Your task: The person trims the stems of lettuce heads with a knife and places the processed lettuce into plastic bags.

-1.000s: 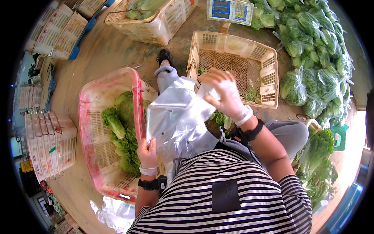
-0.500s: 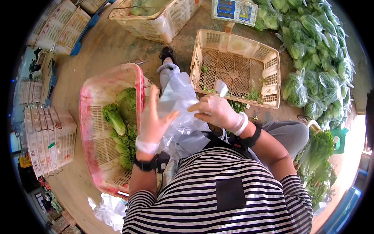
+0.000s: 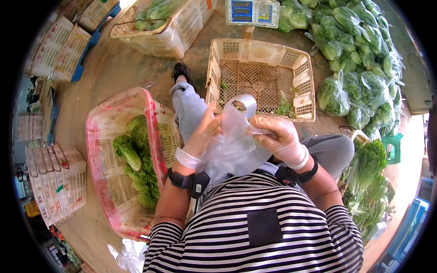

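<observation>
A clear plastic bag [image 3: 232,148] hangs above my lap, stretched between my two gloved hands. My left hand [image 3: 202,136] grips its left side, fingers partly hidden behind the plastic. On the other side my right hand [image 3: 282,139] pinches the bag between thumb and fingers. A loop of plastic, like a bag handle, stands up between them. Left of my left hand is a red-rimmed crate [image 3: 102,182] holding several heads of leafy lettuce [image 3: 139,164]. Beyond my hands lies a beige crate [image 3: 259,49] with leaf scraps on its grid floor.
A digital scale [image 3: 252,12] stands behind the beige crate. Bagged greens [image 3: 359,54] are piled at far right, above loose lettuce [image 3: 368,173] by my right knee. Another crate [image 3: 175,41] with greens is at the back; stacked crates [image 3: 59,182] line the left. Plastic bags [image 3: 129,255] lie bottom left.
My left hand, spread and apart from the bag before, has closed on it. My right hand has shifted right, and the bag is lifted with its loop raised. The view has shifted slightly.
</observation>
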`<action>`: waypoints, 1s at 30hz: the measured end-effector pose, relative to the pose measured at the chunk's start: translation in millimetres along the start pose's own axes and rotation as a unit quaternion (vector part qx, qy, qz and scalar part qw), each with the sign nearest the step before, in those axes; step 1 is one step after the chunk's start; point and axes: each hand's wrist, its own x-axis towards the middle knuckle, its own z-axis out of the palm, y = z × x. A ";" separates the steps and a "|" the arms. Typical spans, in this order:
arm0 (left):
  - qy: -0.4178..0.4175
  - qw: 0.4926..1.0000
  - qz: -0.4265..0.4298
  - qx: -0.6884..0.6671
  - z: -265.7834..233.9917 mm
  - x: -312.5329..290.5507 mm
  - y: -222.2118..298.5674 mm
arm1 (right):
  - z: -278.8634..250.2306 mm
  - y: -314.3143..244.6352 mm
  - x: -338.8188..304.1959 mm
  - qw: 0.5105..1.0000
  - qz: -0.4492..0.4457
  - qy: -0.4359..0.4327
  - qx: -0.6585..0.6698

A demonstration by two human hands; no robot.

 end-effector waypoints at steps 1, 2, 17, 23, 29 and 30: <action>-0.065 0.990 -0.117 -0.049 -6.4 2.4 -12.3 | -4.0 -2.1 -0.4 1.000 -0.025 0.009 -0.001; -0.131 0.984 -0.123 -0.001 1.1 0.8 -5.1 | -9.4 -6.6 -1.5 1.000 -0.026 0.015 -0.005; -0.111 0.840 0.316 0.428 44.2 18.2 125.1 | -84.0 -47.5 -2.6 0.972 0.170 -0.053 -0.152; -0.164 0.904 0.130 0.373 53.8 29.4 137.4 | -91.9 -54.2 3.6 0.950 0.280 -0.072 -0.119; -0.163 0.932 0.112 0.303 74.3 55.4 130.1 | -90.4 -19.5 -19.6 0.967 0.228 -0.106 0.034; -0.129 0.936 0.138 0.298 79.1 58.9 126.8 | -89.2 -18.5 -22.7 0.968 0.227 -0.104 0.034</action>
